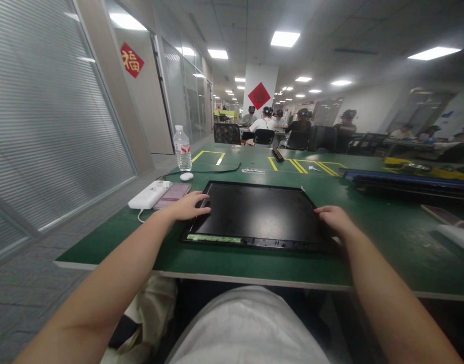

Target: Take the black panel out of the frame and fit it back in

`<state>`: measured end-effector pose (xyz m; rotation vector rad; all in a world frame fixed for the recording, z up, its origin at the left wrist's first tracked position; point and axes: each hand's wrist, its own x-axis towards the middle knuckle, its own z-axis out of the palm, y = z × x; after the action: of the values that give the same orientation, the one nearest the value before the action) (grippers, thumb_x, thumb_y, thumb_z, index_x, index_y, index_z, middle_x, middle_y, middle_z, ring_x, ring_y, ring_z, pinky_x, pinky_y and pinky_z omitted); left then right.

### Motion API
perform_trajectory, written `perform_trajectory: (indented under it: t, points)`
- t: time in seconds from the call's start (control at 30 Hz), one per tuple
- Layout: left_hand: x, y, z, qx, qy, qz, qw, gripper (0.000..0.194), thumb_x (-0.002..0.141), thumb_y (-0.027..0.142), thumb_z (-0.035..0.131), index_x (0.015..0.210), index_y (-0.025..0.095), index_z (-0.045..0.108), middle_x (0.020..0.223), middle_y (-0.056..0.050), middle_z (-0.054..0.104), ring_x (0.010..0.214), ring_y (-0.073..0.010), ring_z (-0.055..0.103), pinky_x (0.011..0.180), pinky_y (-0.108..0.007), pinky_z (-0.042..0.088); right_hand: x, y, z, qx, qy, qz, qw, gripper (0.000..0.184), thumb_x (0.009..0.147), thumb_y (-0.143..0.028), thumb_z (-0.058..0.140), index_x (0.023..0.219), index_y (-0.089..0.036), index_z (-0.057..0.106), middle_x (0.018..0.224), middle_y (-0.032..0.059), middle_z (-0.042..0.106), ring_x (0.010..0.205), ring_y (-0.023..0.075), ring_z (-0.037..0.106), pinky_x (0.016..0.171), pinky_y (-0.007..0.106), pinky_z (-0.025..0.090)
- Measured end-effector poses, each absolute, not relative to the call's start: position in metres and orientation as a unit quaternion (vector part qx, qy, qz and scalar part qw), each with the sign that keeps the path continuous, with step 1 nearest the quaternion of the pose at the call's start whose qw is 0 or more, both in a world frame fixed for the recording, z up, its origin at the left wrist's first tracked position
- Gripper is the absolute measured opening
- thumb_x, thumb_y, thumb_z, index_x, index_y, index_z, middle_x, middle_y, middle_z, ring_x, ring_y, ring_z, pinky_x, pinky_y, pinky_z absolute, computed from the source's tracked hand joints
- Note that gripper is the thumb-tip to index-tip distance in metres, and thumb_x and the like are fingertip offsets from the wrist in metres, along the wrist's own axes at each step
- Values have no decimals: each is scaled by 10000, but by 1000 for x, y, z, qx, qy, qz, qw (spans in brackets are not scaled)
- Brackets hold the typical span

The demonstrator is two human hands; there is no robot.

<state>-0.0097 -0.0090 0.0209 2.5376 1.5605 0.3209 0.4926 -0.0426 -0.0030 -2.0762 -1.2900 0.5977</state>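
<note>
A black flat screen panel [260, 212] lies face up on the green table [398, 237] in front of me. A thin green circuit strip [213, 237] runs along its near left edge. My left hand [188, 206] rests on the panel's left edge, fingers stretched flat onto the dark surface. My right hand [335, 217] lies on the right edge, its fingers curled over the rim. Both forearms reach in from the bottom of the view.
Left of the panel lie a white power bank [150, 194], a phone [172, 195], a white mouse-like object [186, 176] and a water bottle [182, 148]. Dark and blue long parts [410, 182] lie at the right. Several people sit at tables behind.
</note>
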Motion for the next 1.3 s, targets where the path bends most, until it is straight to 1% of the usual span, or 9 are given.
perform_trajectory:
  t: [0.07, 0.17, 0.3, 0.4, 0.57, 0.9, 1.03, 1.13, 1.3]
  points:
    - [-10, -9, 22, 844, 520, 107, 70, 725, 846, 595, 511, 1409, 140, 529, 1475, -180, 518, 1358, -323, 480, 1135, -419, 360, 492, -43, -2, -785, -487, 228, 308, 462, 680, -79, 538, 1089, -116, 751, 724, 74, 716, 500, 157, 577, 518, 261, 424]
    - [-9, -9, 26, 826, 551, 108, 46, 606, 896, 508, 455, 1345, 117, 569, 1403, -194, 584, 1304, -325, 533, 1099, -417, 394, 492, -42, -2, -785, -486, 225, 310, 452, 672, -73, 550, 1071, -119, 757, 757, 76, 726, 530, 159, 595, 538, 259, 441]
    - [-7, -7, 28, 796, 602, 59, 21, 468, 951, 416, 347, 1090, 125, 686, 1194, -188, 700, 1148, -317, 634, 998, -399, 462, 492, -42, -3, -787, -484, 221, 313, 416, 686, -65, 565, 1047, -123, 762, 773, 79, 726, 549, 159, 603, 546, 257, 442]
    - [-6, -5, 25, 806, 591, 34, 0, 425, 951, 339, 339, 970, 126, 707, 1153, -185, 714, 1107, -291, 647, 994, -368, 454, 490, -43, -1, -787, -479, 228, 313, 399, 700, -63, 572, 1047, -122, 759, 745, 69, 713, 527, 152, 585, 527, 255, 424]
    - [-4, 0, 19, 804, 592, 36, -25, 384, 925, 246, 354, 957, 129, 717, 1158, -186, 714, 1135, -276, 632, 1000, -348, 441, 485, -47, 2, -788, -460, 246, 327, 437, 684, -28, 554, 1067, -109, 750, 673, 46, 679, 498, 139, 549, 512, 250, 410]
    - [-3, 3, 18, 796, 604, 51, -5, 351, 924, 314, 430, 927, 145, 738, 1116, -187, 712, 1064, -302, 648, 953, -367, 458, 491, -39, -1, -773, -436, 290, 359, 505, 609, -9, 562, 1069, -104, 747, 636, 48, 663, 537, 155, 578, 552, 248, 437]
    - [-2, 2, 18, 789, 610, 76, 9, 309, 899, 320, 481, 913, 164, 747, 1137, -164, 720, 1118, -299, 632, 993, -353, 439, 492, -38, -3, -770, -437, 290, 362, 509, 607, -21, 564, 1078, -97, 743, 620, 44, 655, 515, 154, 564, 528, 249, 423]
    - [-1, 1, 17, 773, 623, 119, 25, 246, 846, 271, 531, 870, 179, 759, 1094, -143, 743, 1127, -303, 632, 993, -345, 441, 492, -39, -6, -774, -441, 272, 363, 486, 615, -35, 564, 1057, -106, 751, 624, 42, 660, 502, 152, 560, 506, 248, 410]
    - [3, 0, 16, 722, 656, 206, 75, 181, 719, 191, 601, 781, 210, 769, 923, -89, 780, 1048, -291, 672, 906, -293, 483, 489, -40, -5, -787, -441, 239, 360, 452, 614, -51, 572, 1015, -117, 770, 641, 50, 680, 491, 152, 555, 497, 254, 399]
